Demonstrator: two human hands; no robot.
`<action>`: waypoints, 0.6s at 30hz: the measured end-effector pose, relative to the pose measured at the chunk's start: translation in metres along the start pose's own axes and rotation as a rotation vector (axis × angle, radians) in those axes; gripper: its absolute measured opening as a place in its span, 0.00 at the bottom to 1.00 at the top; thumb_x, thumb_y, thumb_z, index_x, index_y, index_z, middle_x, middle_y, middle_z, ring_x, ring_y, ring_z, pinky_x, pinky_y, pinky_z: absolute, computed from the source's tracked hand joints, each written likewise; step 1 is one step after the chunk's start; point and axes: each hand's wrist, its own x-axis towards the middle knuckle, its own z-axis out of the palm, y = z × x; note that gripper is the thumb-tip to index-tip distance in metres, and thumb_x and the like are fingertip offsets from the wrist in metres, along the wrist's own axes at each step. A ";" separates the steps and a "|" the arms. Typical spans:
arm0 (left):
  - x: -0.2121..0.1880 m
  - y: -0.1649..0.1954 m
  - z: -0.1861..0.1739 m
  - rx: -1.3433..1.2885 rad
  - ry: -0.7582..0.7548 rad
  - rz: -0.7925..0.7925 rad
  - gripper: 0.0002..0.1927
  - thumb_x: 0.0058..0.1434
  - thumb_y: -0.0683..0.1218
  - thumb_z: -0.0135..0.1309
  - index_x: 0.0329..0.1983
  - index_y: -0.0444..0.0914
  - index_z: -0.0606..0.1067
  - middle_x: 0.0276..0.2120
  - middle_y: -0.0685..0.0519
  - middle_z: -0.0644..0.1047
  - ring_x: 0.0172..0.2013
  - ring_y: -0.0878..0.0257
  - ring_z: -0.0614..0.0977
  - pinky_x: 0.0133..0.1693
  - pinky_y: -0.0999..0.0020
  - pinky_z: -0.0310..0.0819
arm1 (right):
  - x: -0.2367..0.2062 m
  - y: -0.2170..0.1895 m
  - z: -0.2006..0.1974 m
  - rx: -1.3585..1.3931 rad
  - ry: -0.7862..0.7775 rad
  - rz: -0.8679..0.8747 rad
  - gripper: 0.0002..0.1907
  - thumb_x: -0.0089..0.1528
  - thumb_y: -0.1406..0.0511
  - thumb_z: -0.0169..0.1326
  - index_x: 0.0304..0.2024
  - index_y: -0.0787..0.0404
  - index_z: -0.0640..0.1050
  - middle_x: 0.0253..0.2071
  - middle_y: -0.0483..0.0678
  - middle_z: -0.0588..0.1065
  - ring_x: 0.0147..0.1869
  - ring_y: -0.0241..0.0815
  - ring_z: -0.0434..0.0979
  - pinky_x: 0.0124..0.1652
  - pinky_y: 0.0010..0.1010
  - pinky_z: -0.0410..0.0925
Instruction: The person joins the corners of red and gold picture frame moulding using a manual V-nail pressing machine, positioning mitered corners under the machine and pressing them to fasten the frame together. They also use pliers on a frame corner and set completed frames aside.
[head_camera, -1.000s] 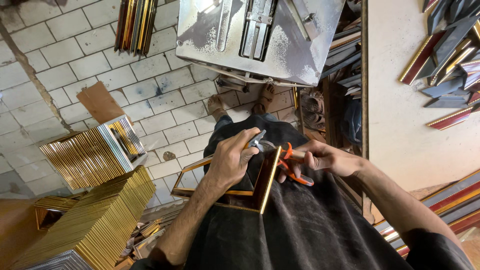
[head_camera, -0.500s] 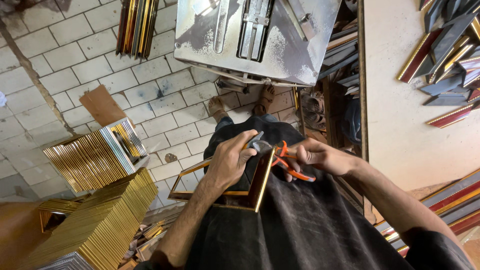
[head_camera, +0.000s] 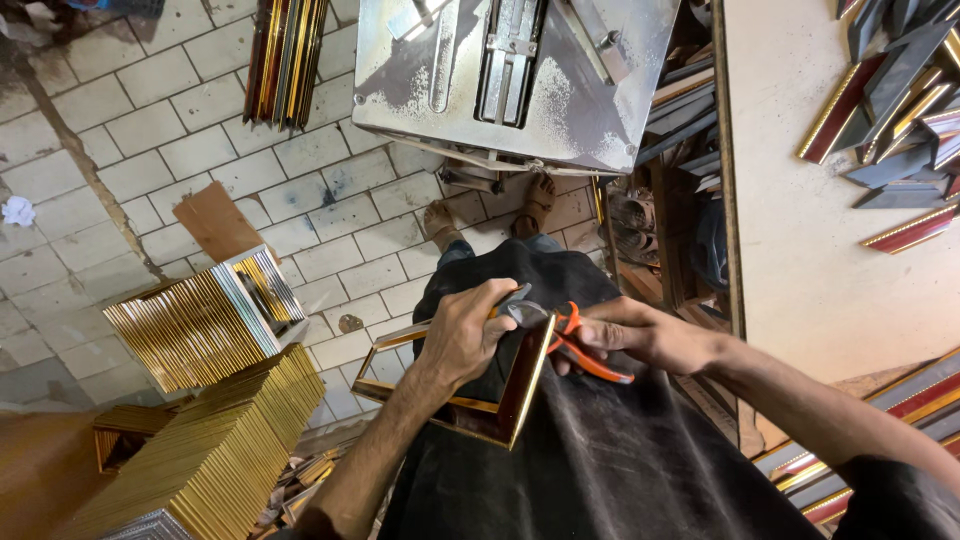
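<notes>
Your left hand (head_camera: 462, 335) covers the near top corner of the frame (head_camera: 455, 385), so you can't see exactly where the pliers (head_camera: 560, 335) meet the wood; their grey jaws vanish under your fingers, and whether they bite on anything can't be told. The frame's left end is partly hidden behind your left forearm, and the lower part of your body is just dark cloth filling the bottom of the view. Your feet (head_camera: 490, 210) poke out under the saw table (head_camera: 515, 75), whose far edge is cut off at the top.

Nothing here really holds anything like a box would; the gold frames simply sit in two stacks (head_camera: 200, 325) on the tiled floor (head_camera: 120, 130) to your left, one lying against the other, and loose moulding offcuts (head_camera: 895, 110) lie on the bench (head_camera: 800, 260) to your right.

Your left hand is curled down over the frame's top rail, gripping it, wrist bent. Your right hand (head_camera: 640, 335) is closed around the orange pliers handles, forearm coming in from the lower right. The frame rests tilted across your lap, between both hands
</notes>
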 end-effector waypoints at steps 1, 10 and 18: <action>-0.001 0.000 0.000 0.001 -0.007 0.015 0.35 0.74 0.68 0.29 0.50 0.33 0.71 0.35 0.46 0.81 0.34 0.53 0.86 0.33 0.64 0.82 | -0.001 -0.004 0.000 0.039 -0.029 -0.017 0.26 0.71 0.48 0.40 0.47 0.60 0.78 0.36 0.47 0.77 0.35 0.38 0.75 0.32 0.33 0.70; -0.006 0.006 0.006 -0.041 0.018 0.134 0.33 0.75 0.66 0.32 0.47 0.33 0.71 0.30 0.49 0.79 0.29 0.57 0.84 0.29 0.66 0.79 | -0.016 -0.023 0.023 -0.173 0.123 0.261 0.30 0.68 0.45 0.38 0.41 0.58 0.82 0.27 0.45 0.79 0.26 0.36 0.75 0.25 0.34 0.67; -0.004 0.008 0.007 -0.040 0.002 0.112 0.33 0.74 0.68 0.31 0.45 0.35 0.73 0.27 0.51 0.78 0.25 0.60 0.82 0.25 0.67 0.75 | -0.023 -0.029 0.027 -0.313 0.187 0.266 0.32 0.66 0.42 0.35 0.38 0.55 0.82 0.19 0.40 0.69 0.22 0.35 0.66 0.25 0.33 0.63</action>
